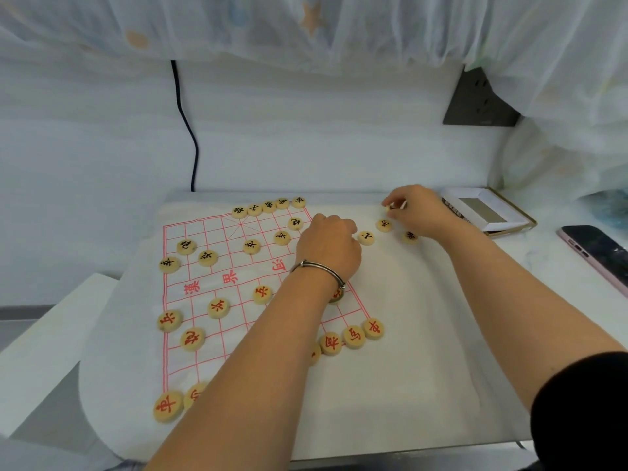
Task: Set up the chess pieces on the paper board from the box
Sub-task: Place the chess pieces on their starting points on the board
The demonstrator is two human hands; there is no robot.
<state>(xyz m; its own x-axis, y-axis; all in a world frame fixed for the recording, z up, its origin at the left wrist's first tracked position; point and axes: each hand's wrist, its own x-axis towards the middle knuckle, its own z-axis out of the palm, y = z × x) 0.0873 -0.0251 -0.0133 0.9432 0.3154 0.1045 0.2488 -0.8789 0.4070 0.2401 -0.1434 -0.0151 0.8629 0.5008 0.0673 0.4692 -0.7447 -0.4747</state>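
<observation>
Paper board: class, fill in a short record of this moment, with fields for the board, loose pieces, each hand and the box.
board: paper board, red pieces near, black pieces far
off-board: three loose pieces past its right edge
left hand: curled at the right edge, contents hidden
right hand: pinches a piece
box: open, beyond right hand

The paper board [210, 287], white with a red grid and red characters across its middle, lies flat. Round, pale wooden discs sit on it face up. The black-lettered pieces [268, 206] are toward the far side, 5 of them in a row on the far edge. The red-lettered pieces [169, 406] are toward the near side. 3 loose pieces [366, 237] lie off the board to its right. The right hand [418, 209] pinches a held piece [387, 207]. The open box [489, 212] rests far right.
</observation>
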